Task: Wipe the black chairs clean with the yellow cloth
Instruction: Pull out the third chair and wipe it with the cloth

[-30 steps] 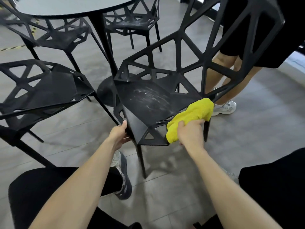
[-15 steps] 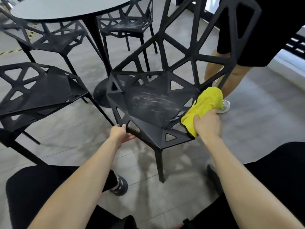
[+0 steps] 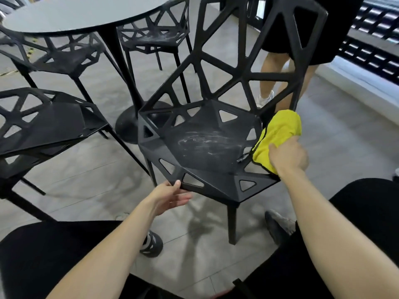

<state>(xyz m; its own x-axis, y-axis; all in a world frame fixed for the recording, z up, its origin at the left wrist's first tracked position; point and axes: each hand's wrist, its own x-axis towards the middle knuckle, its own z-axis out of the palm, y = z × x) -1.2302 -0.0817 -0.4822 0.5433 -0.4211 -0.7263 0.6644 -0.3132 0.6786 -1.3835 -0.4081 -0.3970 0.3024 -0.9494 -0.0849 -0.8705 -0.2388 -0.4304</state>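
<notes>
The left hand [image 3: 170,196] cups the front-left edge of the nearest black chair [image 3: 207,152], thumb on top of the rim, fingers loosely extended beneath it. The right hand [image 3: 288,157] grips a bunched yellow cloth [image 3: 277,134] and presses it against the seat's right edge, just where the backrest strut rises. The seat centre shows pale smears — well left of the cloth. Bare grey floor [image 3: 345,137] lies open to the right of the chair. On the left, a second chair [image 3: 49,126] stands near, with a gap of floor between; a round table [image 3: 82,14] and two more chairs sit behind. A bystander's legs [image 3: 269,83] stand just beyond the backrest.
</notes>
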